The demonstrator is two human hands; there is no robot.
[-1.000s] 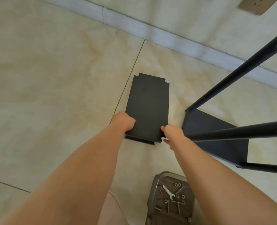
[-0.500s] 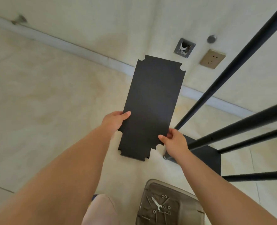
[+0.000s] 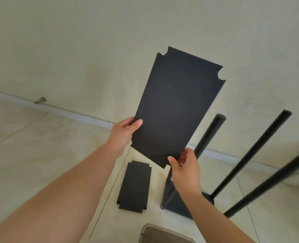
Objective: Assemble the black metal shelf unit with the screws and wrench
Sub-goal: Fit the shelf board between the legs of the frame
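I hold a black metal shelf panel (image 3: pixel 175 106) with notched corners up in the air, tilted away from me. My left hand (image 3: pixel 123 133) grips its left edge, thumb on the top face. My right hand (image 3: pixel 185 165) pinches its near right corner. A second black shelf panel (image 3: pixel 134 186) lies flat on the floor below. To the right stands the partly built frame: a bottom shelf (image 3: pixel 183 206) with black upright poles (image 3: pixel 250 155) rising from it. The screws and wrench are out of sight.
The rim of a grey tray (image 3: pixel 162 234) shows at the bottom edge. A cream wall with a pale skirting board (image 3: pixel 75 114) runs behind. A small metal door stop (image 3: pixel 41 100) sticks out at the left. The floor is beige tile.
Both hands have lifted the panel off the floor and raised it higher toward the wall. A second panel underneath is now uncovered. The camera has tilted up, hiding the tray's contents.
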